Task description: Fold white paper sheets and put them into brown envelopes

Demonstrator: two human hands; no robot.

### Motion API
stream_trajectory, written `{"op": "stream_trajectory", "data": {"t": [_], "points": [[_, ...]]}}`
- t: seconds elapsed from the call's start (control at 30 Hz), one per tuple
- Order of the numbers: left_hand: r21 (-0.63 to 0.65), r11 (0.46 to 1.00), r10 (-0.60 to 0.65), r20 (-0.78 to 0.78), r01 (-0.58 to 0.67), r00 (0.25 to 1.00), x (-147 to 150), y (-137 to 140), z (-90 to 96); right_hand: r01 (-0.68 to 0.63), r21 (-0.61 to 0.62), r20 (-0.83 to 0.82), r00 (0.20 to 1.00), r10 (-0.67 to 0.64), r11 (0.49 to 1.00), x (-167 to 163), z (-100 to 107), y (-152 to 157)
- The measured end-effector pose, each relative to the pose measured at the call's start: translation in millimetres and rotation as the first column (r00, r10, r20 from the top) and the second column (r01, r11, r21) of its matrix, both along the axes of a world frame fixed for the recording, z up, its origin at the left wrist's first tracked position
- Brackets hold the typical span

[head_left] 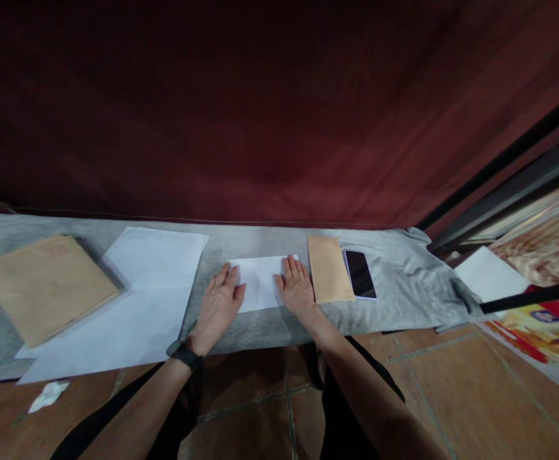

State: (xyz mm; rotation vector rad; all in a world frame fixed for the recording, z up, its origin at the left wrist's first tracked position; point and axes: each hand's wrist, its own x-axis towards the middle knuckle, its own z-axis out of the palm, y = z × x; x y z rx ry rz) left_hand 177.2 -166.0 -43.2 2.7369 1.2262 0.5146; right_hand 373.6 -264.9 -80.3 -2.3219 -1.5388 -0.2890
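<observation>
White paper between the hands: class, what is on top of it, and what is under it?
The left hand and right hand lie over opposite ends of the white paper. Grey cloth shows around it, apparently underneath too; anything directly beneath the paper or hands is covered.

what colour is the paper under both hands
The paper is white; it shows best in the head view.

Head camera: looks forward and down from wearer's head, near grey cloth [404, 275]; red curtain [279, 115] at 12 o'clock, tiled floor [241, 425] at 6.
</observation>
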Motion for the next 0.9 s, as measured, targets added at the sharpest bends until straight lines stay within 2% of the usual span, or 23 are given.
{"op": "stream_trajectory", "data": {"t": [0.33, 0.5, 0.67, 0.8, 0.9], "points": [[-0.187, 0.981, 0.104, 0.273, -0.053, 0.956, 2.2, 10.1, -10.2, 0.055, -0.022, -0.015, 0.998, -0.056, 0.998, -5.1, 4.4, -0.1], [-0.368, 0.929, 0.173, 0.369, -0.027, 0.913, 5.9, 20.7, -13.2, 0.073, -0.028, -0.010, 0.997, -0.073, 0.997, -6.4, 4.1, 0.0], [-0.479, 0.878, 0.220, 0.382, -0.011, 0.898, 4.8, 28.6, -6.2, 0.104, -0.048, -0.002, 0.995, -0.104, 0.993, -9.7, 4.7, 3.1], [-0.482, 0.876, 0.221, 0.352, -0.026, 0.910, 3.7, 33.0, -1.8, 0.131, -0.106, -0.023, 0.991, -0.134, 0.986, -17.1, 12.7, 5.1], [-0.458, 0.888, 0.205, 0.315, -0.041, 0.927, 4.6, 34.0, -1.0, 0.080, -0.105, -0.029, 0.996, -0.083, 0.991, -23.9, 19.0, 2.8]]}}
